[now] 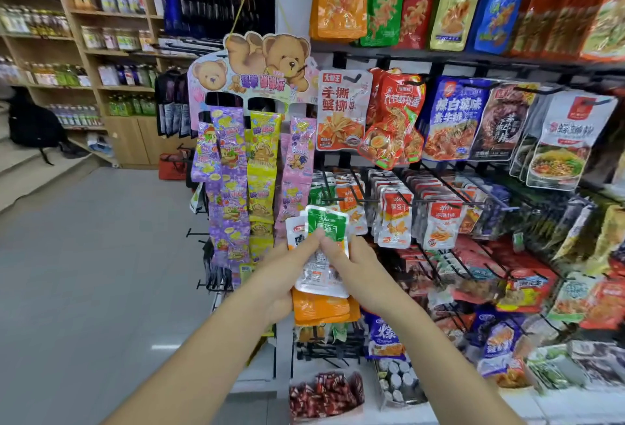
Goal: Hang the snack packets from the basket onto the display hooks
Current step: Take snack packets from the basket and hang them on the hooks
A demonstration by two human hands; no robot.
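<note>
Green packet [327,225] tops the stack [321,284] and sticks up just above both index fingertips. Left hand [282,277] grips the stack from left and below. Right hand [358,272] pinches the green packet's lower edge. Hooks [341,200] are just above the fingers.

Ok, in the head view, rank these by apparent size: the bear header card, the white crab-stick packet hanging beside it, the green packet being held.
1. bear header card: largest.
2. white crab-stick packet.
3. green packet: smallest, though fingers cover its lower part and it is nearer the camera, so truly smaller still.
</note>
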